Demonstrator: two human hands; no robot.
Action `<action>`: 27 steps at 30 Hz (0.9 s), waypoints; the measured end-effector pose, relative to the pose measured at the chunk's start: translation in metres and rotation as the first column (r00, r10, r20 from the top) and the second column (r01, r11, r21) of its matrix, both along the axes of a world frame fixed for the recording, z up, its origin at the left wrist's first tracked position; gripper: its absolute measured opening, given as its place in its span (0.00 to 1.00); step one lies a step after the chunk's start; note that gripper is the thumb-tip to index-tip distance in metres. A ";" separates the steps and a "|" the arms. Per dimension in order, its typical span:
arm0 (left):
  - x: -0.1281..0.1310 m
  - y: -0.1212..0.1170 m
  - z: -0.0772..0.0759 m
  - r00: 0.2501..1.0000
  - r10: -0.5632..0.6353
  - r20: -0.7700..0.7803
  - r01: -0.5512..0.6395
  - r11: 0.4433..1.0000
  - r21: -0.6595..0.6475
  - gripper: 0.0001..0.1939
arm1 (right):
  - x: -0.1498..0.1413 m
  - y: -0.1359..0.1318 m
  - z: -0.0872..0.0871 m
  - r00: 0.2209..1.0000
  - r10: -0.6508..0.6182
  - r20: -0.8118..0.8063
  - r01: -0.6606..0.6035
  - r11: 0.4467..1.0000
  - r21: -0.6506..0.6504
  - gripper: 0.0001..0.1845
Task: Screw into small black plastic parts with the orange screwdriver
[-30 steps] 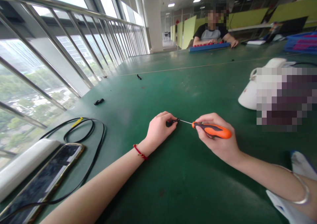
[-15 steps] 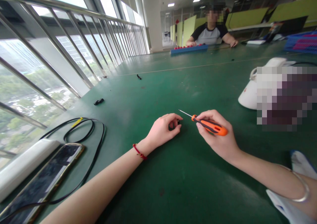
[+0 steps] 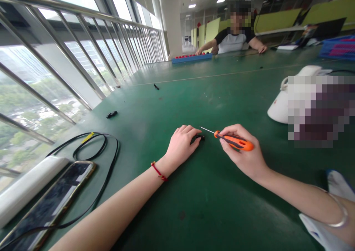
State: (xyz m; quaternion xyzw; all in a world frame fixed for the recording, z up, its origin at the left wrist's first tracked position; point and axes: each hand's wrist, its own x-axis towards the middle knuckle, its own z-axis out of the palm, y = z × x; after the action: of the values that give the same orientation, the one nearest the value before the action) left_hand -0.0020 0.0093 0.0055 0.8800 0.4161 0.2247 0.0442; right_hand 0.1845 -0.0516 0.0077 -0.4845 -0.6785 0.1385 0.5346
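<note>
My left hand [image 3: 181, 143], with a red cord bracelet at the wrist, rests low over the green table. Its thumb and fingers close round a small black part [image 3: 200, 137], whose end sticks out to the right. Most of that part is hidden by the fingers. In my right hand [image 3: 248, 154] is a screwdriver [image 3: 235, 141] with an orange and black handle. Its thin metal shaft points left, and the tip is just above and apart from the black part.
Black pieces [image 3: 112, 114] lie on the table [image 3: 166, 214] at the left. A phone [image 3: 50, 206], a white bar [image 3: 30, 190] and a looped black cable [image 3: 107, 180] are nearer. A white object [image 3: 279, 108] stands right. Across sits a person [image 3: 235, 42] by a blue tray [image 3: 191, 59].
My left hand has flattened toward the table, and more of the black part shows. The screwdriver barely moved. Across the table, the blue tray has shifted left with the other person's hand.
</note>
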 end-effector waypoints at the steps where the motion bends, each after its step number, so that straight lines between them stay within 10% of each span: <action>1: 0.000 0.000 0.000 1.000 0.012 0.015 -0.012 1.000 -0.004 0.09 | 0.000 0.000 0.000 1.000 0.001 0.003 -0.001 1.000 0.004 0.05; 27: -0.002 0.000 0.000 0.986 0.110 0.122 -0.107 0.994 -0.035 0.05 | 0.003 -0.003 0.002 0.996 -0.067 0.061 0.053 0.977 0.205 0.04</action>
State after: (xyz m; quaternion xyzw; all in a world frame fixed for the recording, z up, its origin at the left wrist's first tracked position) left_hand -0.0037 0.0089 0.0051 0.8397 0.4630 0.2751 0.0703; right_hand 0.1879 -0.0551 0.0093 -0.4520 -0.6918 0.0359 0.5620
